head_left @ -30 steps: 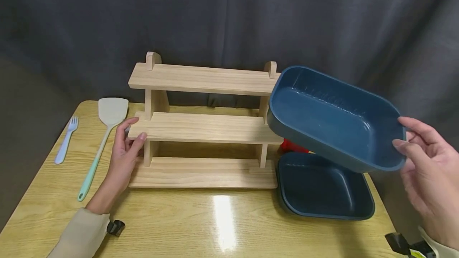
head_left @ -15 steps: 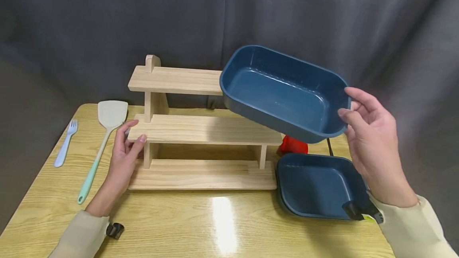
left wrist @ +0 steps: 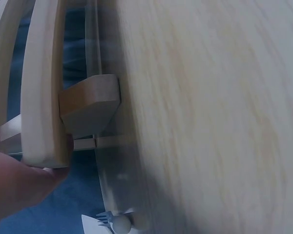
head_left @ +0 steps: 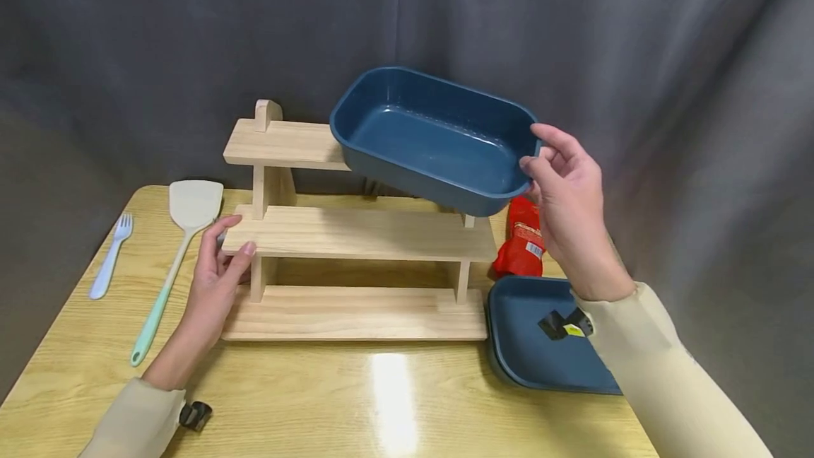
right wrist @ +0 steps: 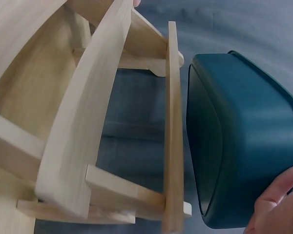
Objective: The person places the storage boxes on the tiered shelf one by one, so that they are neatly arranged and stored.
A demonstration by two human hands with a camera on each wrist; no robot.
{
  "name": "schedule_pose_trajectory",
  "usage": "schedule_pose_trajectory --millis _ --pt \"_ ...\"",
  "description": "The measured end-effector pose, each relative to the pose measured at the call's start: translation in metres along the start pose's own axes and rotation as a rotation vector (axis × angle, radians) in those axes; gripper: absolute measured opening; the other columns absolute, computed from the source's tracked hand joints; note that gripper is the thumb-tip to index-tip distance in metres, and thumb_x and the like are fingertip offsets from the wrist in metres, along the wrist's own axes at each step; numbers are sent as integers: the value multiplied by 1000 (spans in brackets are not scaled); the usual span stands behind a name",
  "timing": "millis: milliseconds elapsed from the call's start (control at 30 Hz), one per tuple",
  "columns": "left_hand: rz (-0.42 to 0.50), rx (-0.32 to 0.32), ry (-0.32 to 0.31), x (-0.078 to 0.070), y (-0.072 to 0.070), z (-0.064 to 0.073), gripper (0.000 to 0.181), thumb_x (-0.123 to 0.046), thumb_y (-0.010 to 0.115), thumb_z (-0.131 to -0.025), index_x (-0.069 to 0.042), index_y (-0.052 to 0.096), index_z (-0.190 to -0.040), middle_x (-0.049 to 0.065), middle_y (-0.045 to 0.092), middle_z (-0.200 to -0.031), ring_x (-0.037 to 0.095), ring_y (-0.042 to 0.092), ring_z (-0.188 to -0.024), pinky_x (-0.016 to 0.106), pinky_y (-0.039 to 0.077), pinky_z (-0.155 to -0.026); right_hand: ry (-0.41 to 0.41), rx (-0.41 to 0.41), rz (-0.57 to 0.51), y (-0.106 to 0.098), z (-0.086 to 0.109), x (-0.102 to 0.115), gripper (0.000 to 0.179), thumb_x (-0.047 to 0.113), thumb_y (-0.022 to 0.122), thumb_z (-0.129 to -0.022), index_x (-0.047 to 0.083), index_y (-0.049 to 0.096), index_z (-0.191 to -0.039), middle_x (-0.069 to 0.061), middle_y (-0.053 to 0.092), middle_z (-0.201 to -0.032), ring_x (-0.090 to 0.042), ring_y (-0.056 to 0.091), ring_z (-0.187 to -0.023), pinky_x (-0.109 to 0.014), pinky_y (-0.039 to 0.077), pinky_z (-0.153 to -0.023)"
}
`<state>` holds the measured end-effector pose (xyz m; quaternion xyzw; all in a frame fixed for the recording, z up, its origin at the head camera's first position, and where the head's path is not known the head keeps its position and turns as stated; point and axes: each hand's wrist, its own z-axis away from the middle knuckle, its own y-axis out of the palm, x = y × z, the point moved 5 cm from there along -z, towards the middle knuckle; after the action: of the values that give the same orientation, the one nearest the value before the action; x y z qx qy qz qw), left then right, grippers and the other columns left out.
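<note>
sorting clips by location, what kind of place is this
Probably a staged recording setup, not a real kitchen: a small wooden table before a dark grey curtain, with a tiered wooden rack, blue tubs and a spatula laid out.

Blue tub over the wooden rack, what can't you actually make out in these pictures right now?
- Whether the blue tub touches the top shelf: its own body hides the contact in the head view.
- Right end of that shelf: hidden behind the tub.
- Second blue tray: partly covered by the right sleeve.
- Red packet: label too small to read.
- Left hand: left wrist view shows only a blurred thumb.
</note>
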<state>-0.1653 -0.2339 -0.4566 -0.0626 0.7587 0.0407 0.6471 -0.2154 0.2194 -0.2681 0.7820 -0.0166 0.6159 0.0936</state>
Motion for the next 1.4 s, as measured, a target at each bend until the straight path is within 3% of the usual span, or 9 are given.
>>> schedule_pose_trajectory --millis 100,200,400,567,867,1000,1200,1400 --pt "-6 -5 5 1 -2 0 55 -24 61 -114 -26 40 -165 0 57 -131 12 57 -108 19 52 -86 -10 25 24 15 -8 -5 44 2 67 -105 5 61 -148 -11 57 -103 -20 53 -88 -27 57 -96" --pt "-9 -6 10 1 -2 0 54 -23 61 -115 -26 41 -165 1 58 -129 12 57 -107 20 52 -85 -14 51 20 28 -18 -9 45 1 65 -105 4 59 -149 -10 55 -102 -19 50 -85 -21 56 -86" --pt "-34 -5 4 2 -2 -1 54 -25 60 -115 -27 40 -165 2 56 -131 13 57 -108 20 52 -86 9 85 -16 46 -34 -16 43 -1 61 -105 2 59 -148 -8 55 -98 -16 50 -79 -20 52 -77" --pt "-48 -6 -4 2 0 1 54 -25 60 -115 -27 40 -165 2 55 -132 14 56 -110 20 52 -87 31 92 -22 53 -42 -23 42 -4 58 -105 1 60 -147 -7 54 -96 -14 50 -77 -19 50 -71" --pt "-27 9 -6 1 4 1 55 -26 60 -115 -27 39 -166 1 58 -128 14 57 -109 19 52 -88 83 99 58 50 -48 -32 39 6 63 -108 8 60 -147 -9 55 -105 -14 53 -80 -18 54 -78" --pt "-27 14 -5 1 6 0 54 -26 59 -115 -27 39 -166 2 58 -127 13 58 -109 19 52 -88 67 95 132 45 -46 -29 38 15 64 -109 14 59 -147 -11 56 -111 -17 54 -83 -21 56 -80" --pt "-28 15 -5 1 7 1 55 -25 60 -115 -28 39 -166 0 53 -134 13 56 -107 20 51 -87 -72 70 288 41 -21 -19 43 29 68 -108 20 58 -149 -11 57 -107 -25 56 -90 -27 58 -78" --pt "-10 7 2 2 7 1 55 -22 60 -115 -27 40 -166 -1 50 -138 12 54 -103 20 49 -87 -101 101 215 45 9 -21 43 25 70 -107 14 59 -148 -11 57 -98 -30 59 -88 -31 61 -77"
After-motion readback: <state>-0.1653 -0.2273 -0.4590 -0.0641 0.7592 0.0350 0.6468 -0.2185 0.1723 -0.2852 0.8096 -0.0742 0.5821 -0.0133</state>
